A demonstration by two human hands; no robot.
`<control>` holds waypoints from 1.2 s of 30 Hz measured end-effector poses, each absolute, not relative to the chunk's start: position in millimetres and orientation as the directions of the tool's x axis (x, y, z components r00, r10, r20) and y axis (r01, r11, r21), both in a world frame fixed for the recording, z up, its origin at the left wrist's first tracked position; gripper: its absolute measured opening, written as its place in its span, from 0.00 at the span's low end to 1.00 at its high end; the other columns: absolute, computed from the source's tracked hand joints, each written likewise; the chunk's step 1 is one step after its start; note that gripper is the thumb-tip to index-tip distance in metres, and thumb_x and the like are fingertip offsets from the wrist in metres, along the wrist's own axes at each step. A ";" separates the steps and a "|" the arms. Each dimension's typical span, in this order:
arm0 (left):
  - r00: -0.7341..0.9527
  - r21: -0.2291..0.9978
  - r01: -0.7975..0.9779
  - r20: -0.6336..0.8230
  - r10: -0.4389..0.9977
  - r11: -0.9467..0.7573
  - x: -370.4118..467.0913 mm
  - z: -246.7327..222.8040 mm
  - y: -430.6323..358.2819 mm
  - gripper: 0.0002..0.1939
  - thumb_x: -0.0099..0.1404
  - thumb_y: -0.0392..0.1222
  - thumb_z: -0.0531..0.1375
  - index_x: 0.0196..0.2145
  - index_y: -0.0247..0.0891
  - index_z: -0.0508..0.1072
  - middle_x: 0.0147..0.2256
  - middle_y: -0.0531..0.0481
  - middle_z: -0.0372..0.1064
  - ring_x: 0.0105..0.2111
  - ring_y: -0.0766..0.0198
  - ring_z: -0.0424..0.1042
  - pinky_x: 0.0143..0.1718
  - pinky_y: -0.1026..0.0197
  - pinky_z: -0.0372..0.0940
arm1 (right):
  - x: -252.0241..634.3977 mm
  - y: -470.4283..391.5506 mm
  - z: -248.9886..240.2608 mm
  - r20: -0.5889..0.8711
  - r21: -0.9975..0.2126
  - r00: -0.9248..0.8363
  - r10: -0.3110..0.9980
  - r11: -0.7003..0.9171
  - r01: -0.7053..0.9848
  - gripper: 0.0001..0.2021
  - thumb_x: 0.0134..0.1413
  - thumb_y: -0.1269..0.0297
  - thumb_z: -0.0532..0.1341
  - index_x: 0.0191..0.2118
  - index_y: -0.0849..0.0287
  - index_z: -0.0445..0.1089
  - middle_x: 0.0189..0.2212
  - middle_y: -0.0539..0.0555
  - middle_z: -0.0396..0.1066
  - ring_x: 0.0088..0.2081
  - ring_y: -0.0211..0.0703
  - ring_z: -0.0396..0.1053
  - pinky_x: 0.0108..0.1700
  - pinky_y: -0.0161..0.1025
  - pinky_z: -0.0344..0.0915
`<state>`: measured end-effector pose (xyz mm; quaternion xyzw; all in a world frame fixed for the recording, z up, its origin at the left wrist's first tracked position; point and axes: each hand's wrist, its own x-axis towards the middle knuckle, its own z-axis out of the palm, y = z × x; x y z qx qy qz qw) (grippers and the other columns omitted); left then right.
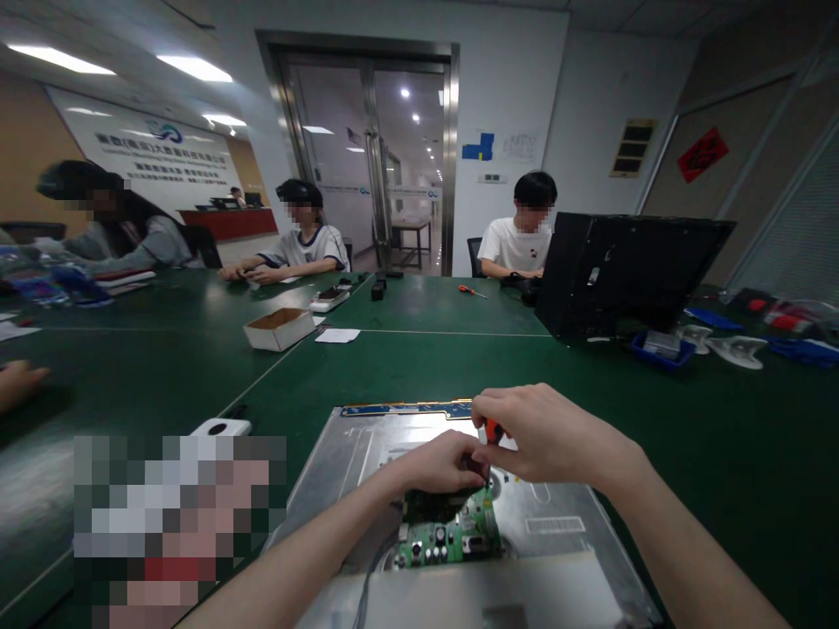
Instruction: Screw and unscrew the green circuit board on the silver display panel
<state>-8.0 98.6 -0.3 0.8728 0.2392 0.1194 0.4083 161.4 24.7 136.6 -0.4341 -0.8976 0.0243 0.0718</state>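
Observation:
A screwdriver with a red and black handle [494,431] points downward in my right hand [547,435], whose fingers are closed around it. Right beside its shaft, my left hand [438,463] has its fingertips pinched together; what they hold, if anything, is hidden. Under both hands is a green circuit board [449,537], partly covered by my left hand. The board sits on the silver metal back of a flat display panel [557,550]. A narrow blue circuit strip [399,409] runs along the panel's far edge. A dark cable [368,581] lies left of the board.
On the green table [419,367] stand an open cardboard box [279,330] and a large black monitor [633,271]. A blue tray [662,349] is at the right. Another screwdriver [472,291] lies farther off. Several people sit around the table; one person's hand [21,384] shows at left.

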 end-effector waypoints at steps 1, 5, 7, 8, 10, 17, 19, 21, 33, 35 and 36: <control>0.857 0.769 0.319 0.016 0.515 -0.554 -7.8 -0.3 98.6 0.06 0.54 0.29 0.60 0.29 0.36 0.75 0.27 0.55 0.71 0.29 0.64 0.69 0.33 0.65 0.63 | 162.1 23.1 137.5 0.099 -0.121 -0.614 0.783 0.622 0.773 0.04 0.56 0.63 0.60 0.36 0.56 0.66 0.33 0.50 0.73 0.31 0.40 0.68 0.29 0.36 0.51; 0.859 0.766 0.315 0.021 0.512 -0.560 -7.6 0.6 98.0 0.07 0.54 0.29 0.61 0.31 0.35 0.76 0.28 0.54 0.72 0.30 0.63 0.70 0.32 0.66 0.62 | 162.8 22.2 137.5 0.103 -0.107 -0.607 0.788 0.615 0.781 0.03 0.55 0.69 0.58 0.36 0.56 0.66 0.34 0.50 0.73 0.32 0.41 0.69 0.29 0.36 0.51; 0.862 0.768 0.312 0.020 0.507 -0.560 -7.7 1.7 97.3 0.07 0.54 0.29 0.61 0.32 0.35 0.76 0.28 0.53 0.73 0.30 0.63 0.70 0.32 0.66 0.63 | 161.5 24.3 135.8 0.114 -0.076 -0.588 0.801 0.597 0.799 0.03 0.56 0.67 0.58 0.37 0.55 0.67 0.34 0.50 0.74 0.32 0.41 0.69 0.28 0.36 0.50; 0.863 0.769 0.310 0.018 0.505 -0.559 -7.7 2.5 97.0 0.07 0.54 0.28 0.61 0.32 0.35 0.76 0.28 0.54 0.72 0.29 0.64 0.70 0.32 0.66 0.63 | 160.7 25.5 134.9 0.115 -0.057 -0.577 0.809 0.585 0.809 0.03 0.57 0.65 0.59 0.37 0.55 0.67 0.33 0.50 0.75 0.32 0.41 0.70 0.27 0.36 0.49; 0.864 0.771 0.308 0.019 0.503 -0.558 -7.6 4.0 96.3 0.07 0.54 0.28 0.61 0.31 0.35 0.76 0.27 0.54 0.72 0.28 0.64 0.70 0.31 0.66 0.63 | 159.0 27.2 133.4 0.109 -0.010 -0.553 0.826 0.557 0.830 0.05 0.58 0.61 0.59 0.36 0.54 0.68 0.31 0.50 0.75 0.30 0.42 0.70 0.26 0.36 0.47; 0.859 0.762 0.306 0.037 0.510 -0.571 -6.8 4.1 96.4 0.06 0.54 0.29 0.61 0.30 0.35 0.75 0.27 0.54 0.71 0.30 0.63 0.69 0.33 0.65 0.63 | 160.8 21.7 135.9 0.097 -0.077 -0.562 0.821 0.569 0.818 0.04 0.55 0.64 0.60 0.37 0.55 0.68 0.33 0.50 0.75 0.33 0.43 0.71 0.28 0.37 0.50; 0.853 0.758 0.313 0.040 0.520 -0.572 -6.9 2.5 96.7 0.04 0.55 0.30 0.61 0.29 0.35 0.75 0.27 0.54 0.71 0.30 0.63 0.69 0.34 0.65 0.62 | 160.7 20.3 136.7 0.088 -0.099 -0.589 0.804 0.595 0.797 0.04 0.54 0.67 0.59 0.37 0.56 0.67 0.34 0.50 0.74 0.34 0.42 0.70 0.29 0.37 0.51; 0.850 0.757 0.319 0.039 0.526 -0.571 -7.1 1.4 96.6 0.04 0.55 0.30 0.61 0.29 0.35 0.75 0.26 0.55 0.70 0.29 0.64 0.69 0.33 0.65 0.62 | 159.1 20.7 136.1 0.087 -0.090 -0.600 0.795 0.606 0.790 0.04 0.55 0.68 0.59 0.37 0.56 0.67 0.34 0.50 0.74 0.33 0.41 0.70 0.28 0.37 0.51; 0.860 0.748 0.318 0.032 0.510 -0.583 -7.1 1.3 98.1 0.05 0.54 0.30 0.61 0.29 0.35 0.75 0.28 0.54 0.72 0.30 0.63 0.70 0.33 0.65 0.63 | 158.6 22.7 135.4 0.116 -0.095 -0.563 0.818 0.573 0.814 0.04 0.54 0.64 0.59 0.36 0.57 0.68 0.33 0.51 0.74 0.32 0.42 0.69 0.28 0.37 0.50; 0.857 0.743 0.323 0.032 0.514 -0.585 -7.2 0.0 98.5 0.05 0.55 0.30 0.61 0.30 0.35 0.75 0.28 0.53 0.72 0.30 0.62 0.70 0.33 0.65 0.63 | 161.7 20.4 135.6 0.125 -0.133 -0.592 0.796 0.605 0.785 0.06 0.52 0.68 0.59 0.38 0.56 0.66 0.35 0.50 0.74 0.32 0.42 0.69 0.29 0.37 0.51; 0.857 0.743 0.324 0.032 0.514 -0.586 -7.3 -0.3 98.4 0.06 0.55 0.30 0.61 0.31 0.35 0.75 0.29 0.53 0.73 0.31 0.62 0.70 0.33 0.65 0.63 | 162.9 20.0 135.3 0.125 -0.136 -0.596 0.793 0.609 0.781 0.07 0.52 0.69 0.58 0.39 0.56 0.65 0.35 0.50 0.73 0.32 0.42 0.69 0.29 0.37 0.51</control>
